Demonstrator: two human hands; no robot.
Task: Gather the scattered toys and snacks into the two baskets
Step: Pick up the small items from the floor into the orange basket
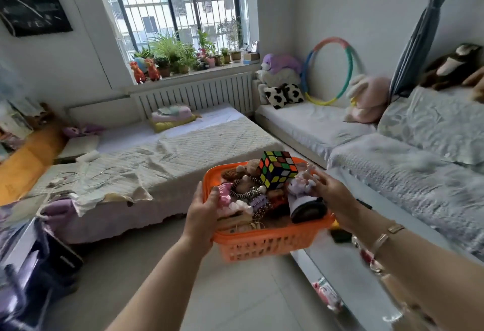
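Head view, step: the orange basket (264,244) looks full and is carried off the floor between both hands; gathering into this one seems nearly done, as a judgement.
Left hand (203,215): grips the basket's left rim, thumb over the edge, fingers hidden beneath.
Right hand (332,194): at the right rim, fingers spread loosely and touching a pale purple toy (301,189); whether it also bears the basket I cannot tell.
Between the hands: a puzzle cube (277,171) perched on top of the heap, plush bits and a striped cord below it.
Below the right forearm: a pink packet (328,294) lies apart on a pale ledge, likely not yet collected.
Next move: keep the basket level, since the cube sits high and could tip out.
Materials: rigid slotted plastic basket; glossy hard cube; soft fuzzy toys; smooth tiled floor.
Second basket: not seen.
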